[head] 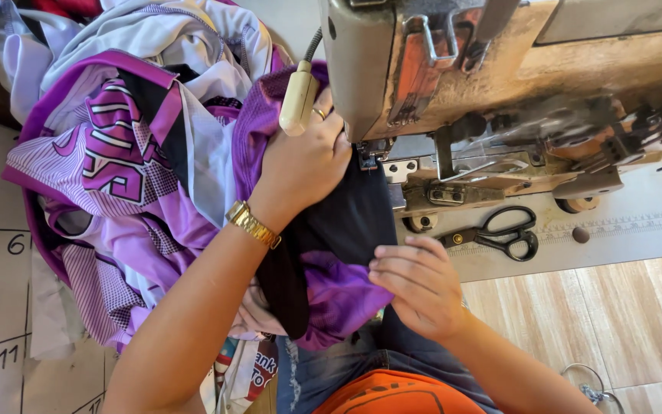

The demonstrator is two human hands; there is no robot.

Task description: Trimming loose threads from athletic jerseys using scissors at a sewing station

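My left hand (304, 165) presses down on purple and black fabric (339, 230) right beside the presser foot of a worn sewing machine (438, 69). It wears a ring and a gold wristwatch. My right hand (415, 284) rests with curled fingers on the near edge of the same fabric, pinching the purple part at the table's front. The needle area is partly hidden behind my left hand.
A heap of purple, white and black sports shirts (124, 153) lies to the left. Black scissors (503, 232) lie on the grey machine table (622, 238) under the machine arm. A cream-coloured handle on a cable (299, 96) hangs by my left hand. Tiled floor shows below right.
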